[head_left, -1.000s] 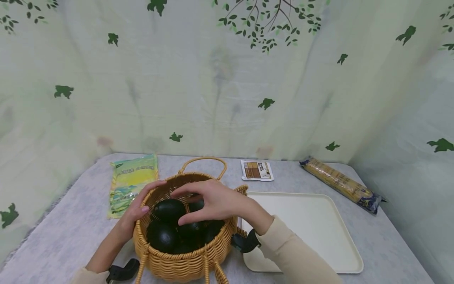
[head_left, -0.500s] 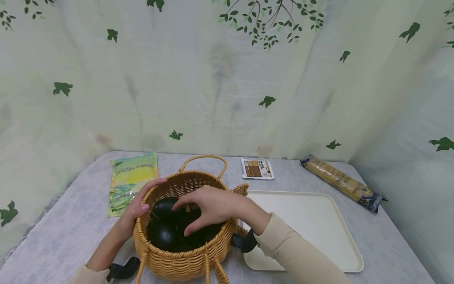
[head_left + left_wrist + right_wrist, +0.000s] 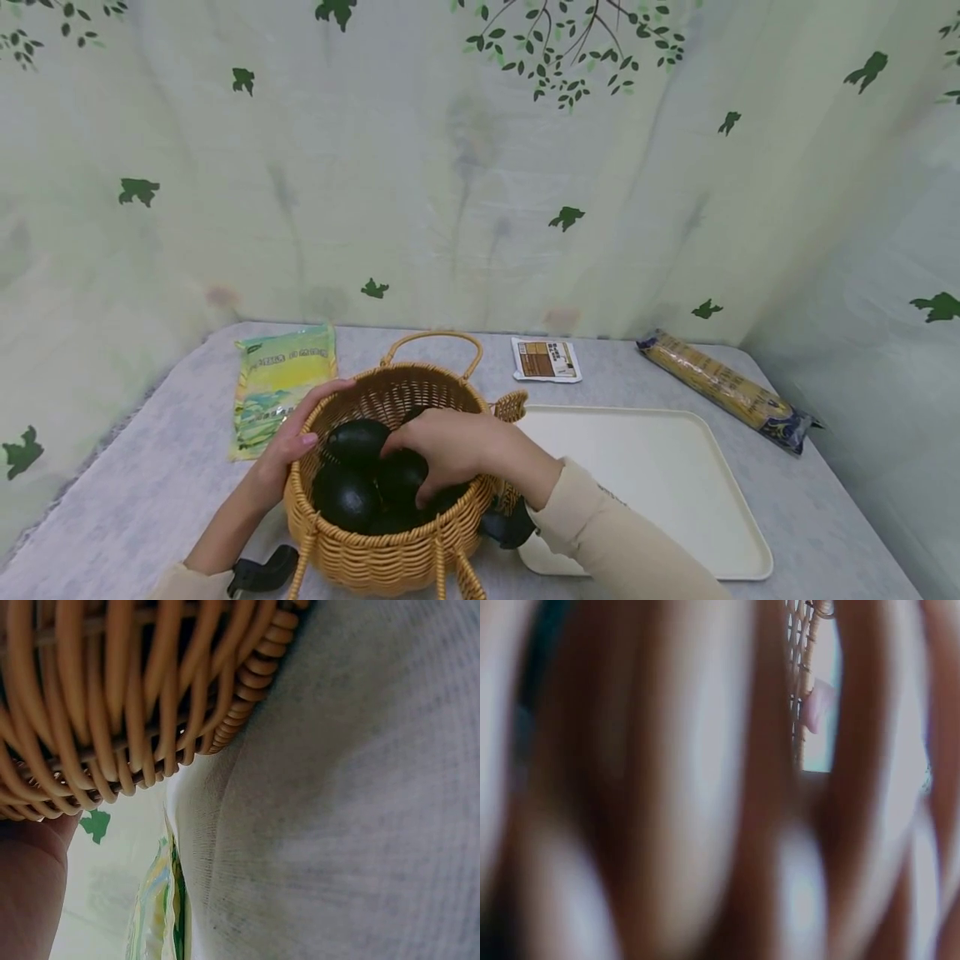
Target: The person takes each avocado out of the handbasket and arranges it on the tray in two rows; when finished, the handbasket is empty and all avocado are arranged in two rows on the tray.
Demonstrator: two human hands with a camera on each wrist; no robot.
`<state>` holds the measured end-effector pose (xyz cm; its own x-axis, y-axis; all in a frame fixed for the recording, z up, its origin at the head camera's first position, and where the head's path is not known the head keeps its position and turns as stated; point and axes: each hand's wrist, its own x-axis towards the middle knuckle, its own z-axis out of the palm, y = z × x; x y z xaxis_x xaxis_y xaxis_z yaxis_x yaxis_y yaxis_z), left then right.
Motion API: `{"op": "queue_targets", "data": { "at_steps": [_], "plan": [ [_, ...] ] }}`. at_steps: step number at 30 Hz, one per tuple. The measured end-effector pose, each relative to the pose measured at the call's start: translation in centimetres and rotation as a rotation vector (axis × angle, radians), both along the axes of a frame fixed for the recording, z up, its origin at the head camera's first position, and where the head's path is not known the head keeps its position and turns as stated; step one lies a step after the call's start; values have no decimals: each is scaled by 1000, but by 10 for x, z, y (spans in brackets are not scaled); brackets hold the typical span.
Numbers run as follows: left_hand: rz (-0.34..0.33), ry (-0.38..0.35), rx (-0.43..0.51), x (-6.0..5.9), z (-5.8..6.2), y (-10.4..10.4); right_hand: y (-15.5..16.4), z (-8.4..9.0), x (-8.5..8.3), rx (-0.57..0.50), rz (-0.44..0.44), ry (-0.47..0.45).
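Reaching with right hand (image 3: 450, 446) into wicker basket (image 3: 390, 550) at table's 6 o'clock, fingers curling round a dark avocado (image 3: 401, 477) among others. Steadying basket's 9 o'clock rim with left hand (image 3: 288, 446), fingers bent over it. Lying empty at 3 o'clock, cream tray (image 3: 675, 467).

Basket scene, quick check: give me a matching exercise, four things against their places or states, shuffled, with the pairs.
Things:
1. right hand
2. left hand
3. tray
4. yellow-green bag

Places or states:
A. lies flat left of the basket
B. on the basket's left rim
C. right of the basket, nothing on it
D. inside the basket, fingers curled on a dark fruit

Pairs: 1-D, 2-B, 3-C, 4-A
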<state>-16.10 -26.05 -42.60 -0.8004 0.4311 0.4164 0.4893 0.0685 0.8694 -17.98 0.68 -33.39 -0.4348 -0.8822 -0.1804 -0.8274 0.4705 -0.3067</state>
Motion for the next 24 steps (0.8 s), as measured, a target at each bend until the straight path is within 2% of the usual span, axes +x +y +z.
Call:
{"op": "queue_targets", "data": {
  "at_steps": [5, 9, 15, 24],
  "plan": [
    [-11, -7, 5, 1, 1, 1, 0, -1, 1, -43, -48, 47],
    [7, 5, -10, 2, 4, 1, -1, -2, 1, -86, -83, 72],
    [6, 11, -10, 3, 6, 1, -3, -1, 2, -65, -74, 68],
    [9, 17, -9, 1, 2, 1, -1, -3, 5, -83, -94, 63]
  ]
}}
